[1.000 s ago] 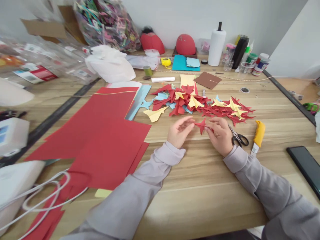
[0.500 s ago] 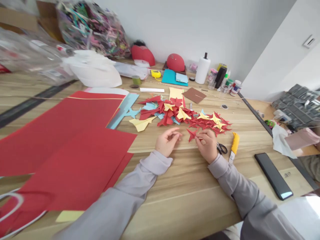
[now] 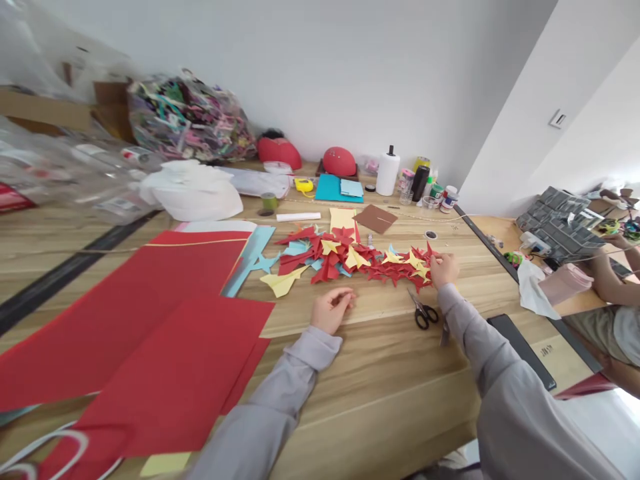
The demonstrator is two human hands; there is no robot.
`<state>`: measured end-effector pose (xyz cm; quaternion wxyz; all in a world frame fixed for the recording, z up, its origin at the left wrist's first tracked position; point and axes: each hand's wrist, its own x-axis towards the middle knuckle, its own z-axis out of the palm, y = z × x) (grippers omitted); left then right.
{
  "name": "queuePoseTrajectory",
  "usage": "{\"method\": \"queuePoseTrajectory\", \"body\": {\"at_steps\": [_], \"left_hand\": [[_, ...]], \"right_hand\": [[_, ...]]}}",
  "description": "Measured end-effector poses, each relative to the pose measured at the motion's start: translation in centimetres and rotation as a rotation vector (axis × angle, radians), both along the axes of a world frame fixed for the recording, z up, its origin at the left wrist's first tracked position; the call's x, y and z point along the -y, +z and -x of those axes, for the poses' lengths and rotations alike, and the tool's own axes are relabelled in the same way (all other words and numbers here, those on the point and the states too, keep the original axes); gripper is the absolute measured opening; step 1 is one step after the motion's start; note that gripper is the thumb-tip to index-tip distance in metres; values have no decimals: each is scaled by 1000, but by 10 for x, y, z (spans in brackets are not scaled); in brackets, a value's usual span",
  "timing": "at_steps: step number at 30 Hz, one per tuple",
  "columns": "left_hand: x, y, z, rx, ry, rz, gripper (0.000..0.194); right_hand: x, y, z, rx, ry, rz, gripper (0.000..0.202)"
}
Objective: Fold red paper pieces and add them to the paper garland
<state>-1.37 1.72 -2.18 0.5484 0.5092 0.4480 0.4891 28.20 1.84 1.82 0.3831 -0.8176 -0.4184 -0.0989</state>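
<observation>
My right hand [image 3: 444, 269] has its fingers pinched on a red folded paper star [image 3: 430, 251], partly hidden, at the right end of a heap of paper stars [image 3: 390, 267] in red, yellow and blue. My left hand [image 3: 333, 310] rests just in front of the heap, its fingers curled in and nothing visible in them. Left of the heap lie a yellow paper plane [image 3: 284, 282] and a blue star [image 3: 265, 263]. Black-handled scissors [image 3: 425, 316] lie below my right hand. Under my right forearm, most of the knife [image 3: 445, 333] is hidden.
Large red paper sheets [image 3: 175, 360] cover the left of the table. Behind the heap stand a white paper roll [image 3: 388, 173] and several bottles [image 3: 440, 193]. A black phone [image 3: 523, 350] lies right of my forearm. Another person's arm [image 3: 607, 277] shows at the far right.
My right hand has carried the red star away from my left hand, right and forward to the heap's right end. The left hand stays near its place, fingers more curled. The view has tilted up and turned right.
</observation>
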Motion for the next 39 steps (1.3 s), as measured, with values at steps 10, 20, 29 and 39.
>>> {"method": "queuePoseTrajectory", "body": {"at_steps": [10, 20, 29, 39], "left_hand": [[-2, -2, 3, 2, -4, -2, 32], [-2, -9, 4, -32, 24, -48, 35], [4, -11, 3, -133, 131, -186, 28], [28, 24, 36, -636, 296, -346, 20]], "right_hand": [[1, 5, -6, -61, 62, 21, 26], [83, -11, 103, -9, 670, 29, 28], [84, -32, 70, -48, 486, 22, 41], [79, -28, 48, -358, 229, -120, 40]]}}
